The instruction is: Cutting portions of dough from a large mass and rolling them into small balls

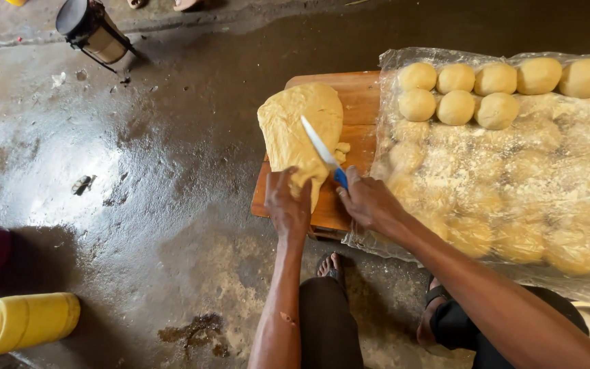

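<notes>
My left hand (288, 208) presses its fingers onto the near end of the dough slab (300, 133) on the wooden board (362, 102). My right hand (370, 201) grips a blue-handled knife (322, 149), its blade lying across the dough. Dough balls (455, 106) sit right on the floured plastic sheet (513, 178).

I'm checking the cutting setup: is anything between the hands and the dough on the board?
Nothing visible. The left hand presses directly on the dough, and the right hand holds the knife, whose blade lies on the dough.
</notes>
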